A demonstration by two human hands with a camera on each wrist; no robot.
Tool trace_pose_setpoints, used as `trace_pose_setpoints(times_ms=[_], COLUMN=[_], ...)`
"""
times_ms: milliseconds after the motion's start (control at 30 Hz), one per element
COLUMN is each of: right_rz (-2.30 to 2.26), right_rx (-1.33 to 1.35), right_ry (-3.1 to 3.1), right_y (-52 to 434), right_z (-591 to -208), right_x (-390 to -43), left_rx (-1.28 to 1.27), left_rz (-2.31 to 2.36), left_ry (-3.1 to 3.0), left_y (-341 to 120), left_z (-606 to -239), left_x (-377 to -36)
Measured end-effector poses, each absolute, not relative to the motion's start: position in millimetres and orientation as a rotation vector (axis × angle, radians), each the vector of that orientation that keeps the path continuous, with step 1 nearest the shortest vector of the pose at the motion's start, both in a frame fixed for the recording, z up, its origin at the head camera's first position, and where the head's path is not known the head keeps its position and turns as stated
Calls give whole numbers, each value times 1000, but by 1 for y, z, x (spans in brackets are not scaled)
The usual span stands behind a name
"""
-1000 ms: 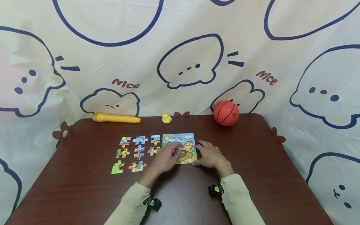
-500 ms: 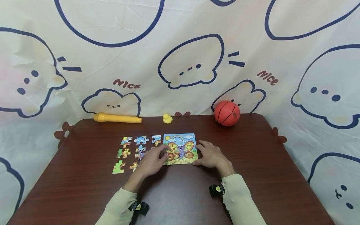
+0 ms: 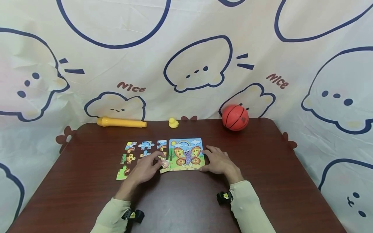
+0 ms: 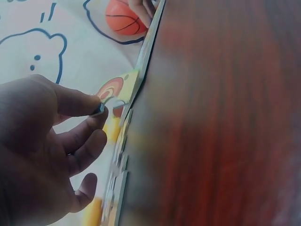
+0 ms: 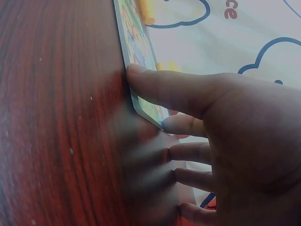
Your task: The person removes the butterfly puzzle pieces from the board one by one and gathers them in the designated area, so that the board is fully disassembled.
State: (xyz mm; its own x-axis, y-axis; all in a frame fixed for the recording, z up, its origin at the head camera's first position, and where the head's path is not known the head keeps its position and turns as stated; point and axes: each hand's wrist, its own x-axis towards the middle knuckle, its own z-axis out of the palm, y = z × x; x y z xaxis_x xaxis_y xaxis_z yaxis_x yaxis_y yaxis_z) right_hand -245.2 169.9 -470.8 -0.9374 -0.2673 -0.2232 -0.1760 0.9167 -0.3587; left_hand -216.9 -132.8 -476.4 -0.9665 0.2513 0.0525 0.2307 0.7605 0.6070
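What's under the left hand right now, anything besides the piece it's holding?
The left hand pinches a puzzle piece beside the butterfly board. It covers the lower middle of the loose pieces; what lies beneath the palm cannot be seen.

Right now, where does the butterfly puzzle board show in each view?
Head: butterfly puzzle board at table centre, between both hands.
Left wrist: edge-on strip running toward the top.
Right wrist: edge-on, under the right hand.
Shared landmark: orange ball, also in the left wrist view.

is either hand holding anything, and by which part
The left hand pinches a puzzle piece at its edge. The right hand holds nothing; its fingers rest against the butterfly puzzle board.
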Motion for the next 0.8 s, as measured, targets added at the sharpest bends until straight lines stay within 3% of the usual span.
trace_pose_setpoints(times_ms=[800], right_rz=[-488], right_rx=[-328], right_ry=[2813], right_y=[168], right_z=[-471], right_x=[-245], left_rx=[317], left_rz=[724], left_ry=[2940], left_y=[-138], left_z=[-477], left_x=[-217])
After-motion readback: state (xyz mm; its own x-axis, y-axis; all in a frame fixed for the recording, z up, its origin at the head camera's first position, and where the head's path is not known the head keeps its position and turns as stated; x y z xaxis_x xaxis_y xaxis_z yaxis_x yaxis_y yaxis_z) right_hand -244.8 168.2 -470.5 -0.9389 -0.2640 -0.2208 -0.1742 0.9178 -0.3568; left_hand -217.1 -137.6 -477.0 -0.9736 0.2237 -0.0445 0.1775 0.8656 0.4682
